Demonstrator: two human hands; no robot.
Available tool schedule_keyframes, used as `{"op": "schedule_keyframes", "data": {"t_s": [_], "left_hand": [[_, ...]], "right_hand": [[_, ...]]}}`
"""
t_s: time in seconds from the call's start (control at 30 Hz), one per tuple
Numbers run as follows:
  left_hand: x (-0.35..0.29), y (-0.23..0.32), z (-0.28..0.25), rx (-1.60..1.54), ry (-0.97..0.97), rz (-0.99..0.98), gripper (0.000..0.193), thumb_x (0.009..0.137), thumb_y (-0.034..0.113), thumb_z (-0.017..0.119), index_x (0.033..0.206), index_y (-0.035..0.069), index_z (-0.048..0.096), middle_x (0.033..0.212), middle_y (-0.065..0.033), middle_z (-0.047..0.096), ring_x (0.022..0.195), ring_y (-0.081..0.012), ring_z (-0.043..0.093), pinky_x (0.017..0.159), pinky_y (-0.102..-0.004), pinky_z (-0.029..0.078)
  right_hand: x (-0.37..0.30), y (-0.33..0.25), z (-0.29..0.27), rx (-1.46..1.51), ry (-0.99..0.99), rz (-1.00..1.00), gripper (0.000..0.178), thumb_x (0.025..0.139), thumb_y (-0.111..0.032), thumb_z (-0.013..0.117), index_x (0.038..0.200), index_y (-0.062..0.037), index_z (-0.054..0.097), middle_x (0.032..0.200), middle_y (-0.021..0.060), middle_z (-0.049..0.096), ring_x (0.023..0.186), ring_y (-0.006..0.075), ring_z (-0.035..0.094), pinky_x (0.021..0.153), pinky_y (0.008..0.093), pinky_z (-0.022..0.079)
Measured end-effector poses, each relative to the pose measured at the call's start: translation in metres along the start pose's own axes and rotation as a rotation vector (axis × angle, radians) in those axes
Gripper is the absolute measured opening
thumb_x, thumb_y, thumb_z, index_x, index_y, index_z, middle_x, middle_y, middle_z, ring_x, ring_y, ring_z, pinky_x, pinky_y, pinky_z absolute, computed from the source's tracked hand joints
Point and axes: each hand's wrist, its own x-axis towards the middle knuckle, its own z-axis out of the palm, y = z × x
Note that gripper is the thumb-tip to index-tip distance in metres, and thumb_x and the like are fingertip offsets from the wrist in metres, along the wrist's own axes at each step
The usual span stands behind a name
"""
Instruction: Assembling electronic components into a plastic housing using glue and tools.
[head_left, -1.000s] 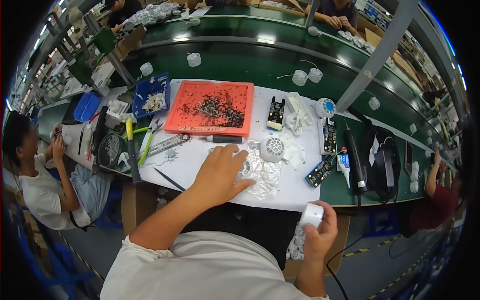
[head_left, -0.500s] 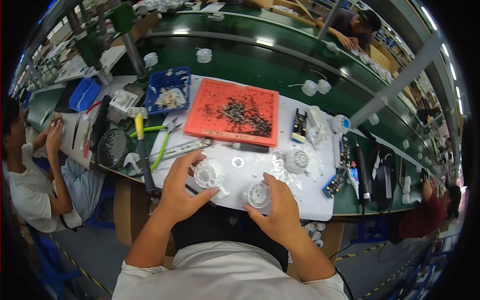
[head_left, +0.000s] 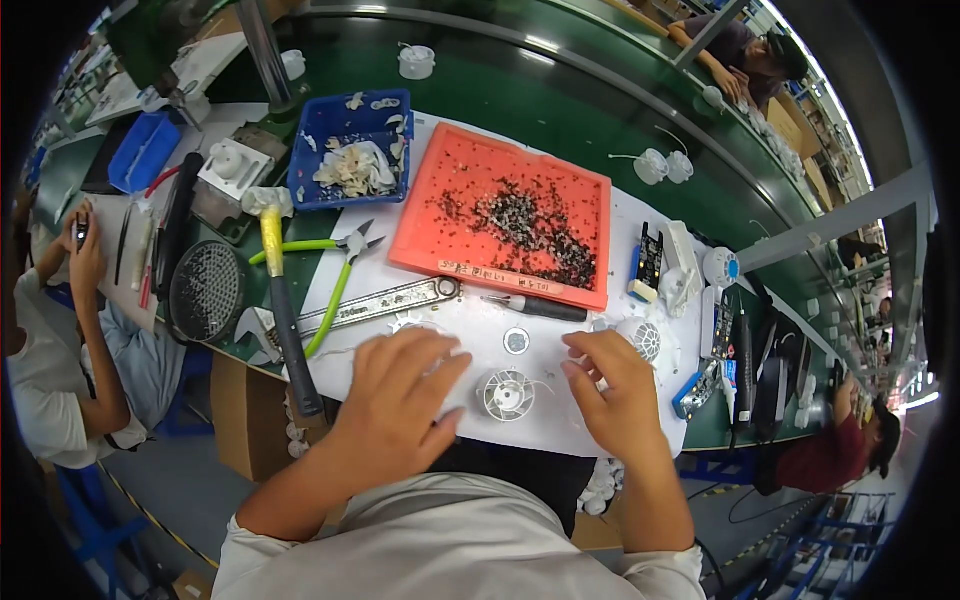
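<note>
At the worktop's (head_left: 560, 430) near edge, a round white fan housing (head_left: 504, 392) lies between the left hand (head_left: 400, 385) and right hand (head_left: 612, 385), both with fingers loosely spread, holding nothing.

Take the round fan housing (head_left: 505, 392) as your landmark: it lies on the bench between your left hand (head_left: 400, 395) and your right hand (head_left: 612, 385). Just behind it lies a small disc (head_left: 516, 341), then a screwdriver (head_left: 535, 307), and behind that the tray (head_left: 505, 215) with small parts in it. Left of the housing lie a wrench (head_left: 375, 305), pliers (head_left: 330, 270) and a hammer (head_left: 283, 310). A second fan housing (head_left: 640, 338) lies to its right, behind your right hand
</note>
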Motion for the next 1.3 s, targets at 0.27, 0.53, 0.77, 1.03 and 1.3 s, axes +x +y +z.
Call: {"op": "schedule_keyframes", "data": {"t_s": [0.27, 0.53, 0.77, 1.03, 1.3], "left_hand": [[-0.008, -0.005, -0.002, -2.096, 0.304, -0.163, 0.040, 0.099, 0.035, 0.055, 0.122, 0.002, 0.053, 0.104, -0.0127, 0.056, 0.086, -0.0249, 0.054, 0.073, -0.0395, 0.044], [0.010, -0.019, -0.008, -2.631, 0.276, -0.052, 0.029, 0.105, 0.036, 0.043, 0.110, 0.009, 0.050, 0.078, -0.0054, 0.050, 0.063, -0.0136, 0.046, 0.051, -0.0259, 0.036], [-0.003, -0.027, -0.030, -2.497, 0.332, 0.123, 0.029, 0.103, 0.039, 0.046, 0.099, 0.010, 0.046, 0.075, -0.0047, 0.049, 0.059, -0.0130, 0.045, 0.048, -0.0258, 0.034], [0.003, -0.010, -0.041, 0.126, 0.165, 0.021, 0.053, 0.077, 0.024, 0.079, 0.120, 0.005, 0.055, 0.101, -0.0129, 0.062, 0.089, -0.0312, 0.058, 0.074, -0.0421, 0.046], [0.005, -0.012, -0.018, 0.175, -0.047, -0.126, 0.077, 0.062, 0.019, 0.087, 0.130, 0.002, 0.054, 0.122, -0.0145, 0.061, 0.112, -0.0353, 0.053, 0.097, -0.0468, 0.039]], "right_hand": [[0.017, -0.008, 0.002, -0.007, 0.005, 0.035, 0.020, 0.085, 0.002, 0.067, 0.105, 0.0006, 0.068, 0.085, 0.0106, 0.066, 0.069, 0.0167, 0.062, 0.060, 0.0285, 0.049], [-0.029, -0.011, 0.002, 0.093, 0.214, 0.136, 0.017, 0.086, 0.005, 0.061, 0.102, 0.0040, 0.067, 0.080, 0.0084, 0.061, 0.066, 0.0128, 0.054, 0.058, 0.0249, 0.041], [-0.051, -0.010, 0.002, 0.063, 0.260, 0.109, 0.021, 0.080, 0.004, 0.064, 0.101, 0.0014, 0.067, 0.074, 0.0085, 0.059, 0.060, 0.0163, 0.053, 0.052, 0.0279, 0.039], [-0.072, -0.002, -0.007, 0.010, 0.325, 0.115, 0.020, 0.081, 0.004, 0.063, 0.100, 0.0016, 0.067, 0.074, 0.0089, 0.059, 0.059, 0.0179, 0.054, 0.051, 0.0283, 0.039], [-0.075, -0.003, -0.004, 0.067, 0.264, 0.135, 0.014, 0.086, 0.004, 0.060, 0.100, 0.0053, 0.065, 0.077, 0.0089, 0.058, 0.064, 0.0140, 0.051, 0.058, 0.0254, 0.039]]}}
